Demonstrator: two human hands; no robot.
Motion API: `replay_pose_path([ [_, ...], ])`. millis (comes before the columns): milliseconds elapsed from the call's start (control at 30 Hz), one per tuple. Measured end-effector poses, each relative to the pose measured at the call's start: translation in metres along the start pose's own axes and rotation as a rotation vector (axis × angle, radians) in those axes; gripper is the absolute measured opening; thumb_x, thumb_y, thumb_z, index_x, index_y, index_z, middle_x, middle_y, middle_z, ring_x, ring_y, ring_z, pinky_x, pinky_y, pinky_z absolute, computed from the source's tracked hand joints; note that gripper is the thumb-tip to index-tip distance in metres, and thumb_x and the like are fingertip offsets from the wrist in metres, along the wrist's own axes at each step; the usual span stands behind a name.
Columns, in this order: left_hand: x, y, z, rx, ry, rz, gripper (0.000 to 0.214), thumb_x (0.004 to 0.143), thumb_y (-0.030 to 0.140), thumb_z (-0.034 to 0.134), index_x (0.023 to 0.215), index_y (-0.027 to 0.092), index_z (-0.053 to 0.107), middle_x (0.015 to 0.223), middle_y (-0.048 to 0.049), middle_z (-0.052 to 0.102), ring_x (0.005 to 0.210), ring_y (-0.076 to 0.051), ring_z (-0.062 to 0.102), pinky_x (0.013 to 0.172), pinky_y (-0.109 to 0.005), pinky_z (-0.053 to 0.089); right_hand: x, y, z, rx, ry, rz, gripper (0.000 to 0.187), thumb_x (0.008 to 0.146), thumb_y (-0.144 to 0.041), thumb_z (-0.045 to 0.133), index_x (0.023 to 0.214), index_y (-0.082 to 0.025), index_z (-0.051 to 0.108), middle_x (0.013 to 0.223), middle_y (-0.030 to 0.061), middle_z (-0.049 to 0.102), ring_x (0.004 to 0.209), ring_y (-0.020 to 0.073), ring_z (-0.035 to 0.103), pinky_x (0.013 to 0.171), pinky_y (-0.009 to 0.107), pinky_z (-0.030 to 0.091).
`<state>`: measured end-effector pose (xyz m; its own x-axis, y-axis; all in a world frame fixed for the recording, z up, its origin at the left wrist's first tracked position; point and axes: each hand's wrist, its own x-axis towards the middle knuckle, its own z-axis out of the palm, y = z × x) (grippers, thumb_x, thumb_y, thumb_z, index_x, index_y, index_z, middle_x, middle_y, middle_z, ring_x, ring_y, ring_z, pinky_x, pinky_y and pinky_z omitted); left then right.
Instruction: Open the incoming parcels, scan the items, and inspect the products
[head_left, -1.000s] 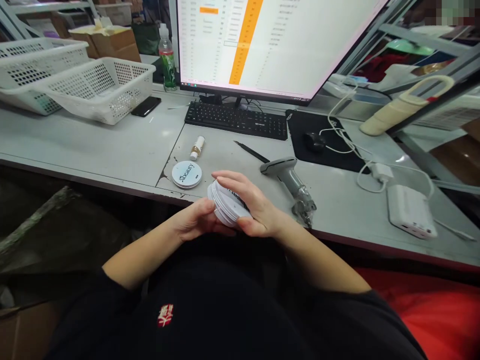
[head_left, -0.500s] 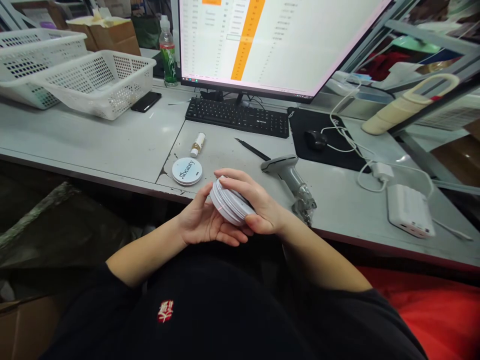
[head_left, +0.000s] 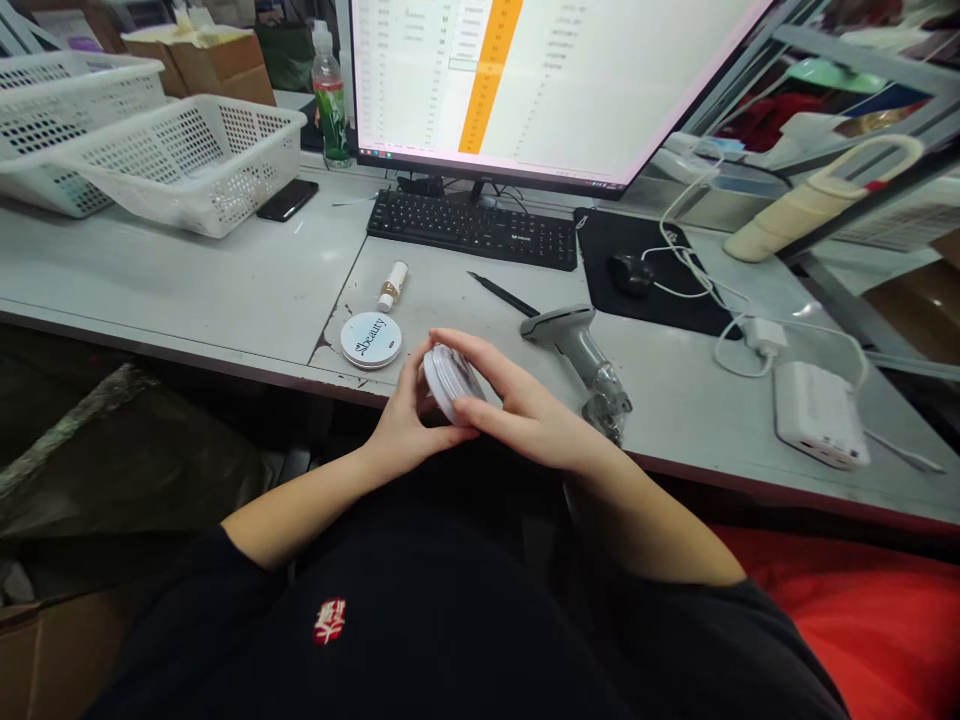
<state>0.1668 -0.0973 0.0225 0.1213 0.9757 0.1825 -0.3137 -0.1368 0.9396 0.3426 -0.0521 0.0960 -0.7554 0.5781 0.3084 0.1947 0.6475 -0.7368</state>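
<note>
A round tin [head_left: 448,380] is held between the fingers [head_left: 491,362] of the left hand [head_left: 405,425] and the right hand [head_left: 525,415], above the edge of the table [head_left: 225,290]. A second tin [head_left: 370,340] is set just left of the fingers, with a small bottle [head_left: 392,285] behind it. A scanner [head_left: 577,350] is laid to their right.

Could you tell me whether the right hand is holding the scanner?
No, the scanner lies on the desk beside the right hand, which grips a round white case together with the left hand.
</note>
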Motion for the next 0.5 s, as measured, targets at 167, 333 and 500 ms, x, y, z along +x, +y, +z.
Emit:
replay_pose_path([
  [167,-0.001,0.004,0.000,-0.008,-0.024,0.006,0.112,0.068,0.058,0.095,0.157,0.023,0.036,0.153,-0.0165,0.054,0.144,-0.038,0.052,0.118,-0.049,0.047,0.001,0.003,0.002,-0.022,0.072,-0.091,0.058,0.105,-0.041,0.059,0.160,-0.031,0.047,0.164,0.0095,0.048,0.153,0.0283,0.043,0.127,0.049,0.036],
  [333,-0.001,0.010,-0.003,-0.278,-0.179,-0.217,0.084,0.083,0.083,0.066,0.139,0.021,0.059,0.122,-0.0119,0.072,0.108,-0.031,0.073,0.089,-0.041,0.063,0.006,0.017,0.018,-0.114,0.212,-0.339,0.055,0.109,-0.050,0.040,0.157,-0.025,0.051,0.151,0.0165,0.056,0.139,0.0312,0.055,0.116,0.053,0.047],
  [500,0.002,0.016,-0.013,-0.620,-0.541,-0.711,0.090,0.076,0.101,0.046,0.092,0.015,0.070,0.066,-0.0045,0.067,0.054,-0.019,0.067,0.049,-0.026,0.054,0.013,0.024,0.016,-0.171,0.160,-0.625,0.060,0.107,-0.055,0.038,0.160,-0.027,0.046,0.149,0.0154,0.056,0.135,0.0335,0.057,0.110,0.055,0.051],
])
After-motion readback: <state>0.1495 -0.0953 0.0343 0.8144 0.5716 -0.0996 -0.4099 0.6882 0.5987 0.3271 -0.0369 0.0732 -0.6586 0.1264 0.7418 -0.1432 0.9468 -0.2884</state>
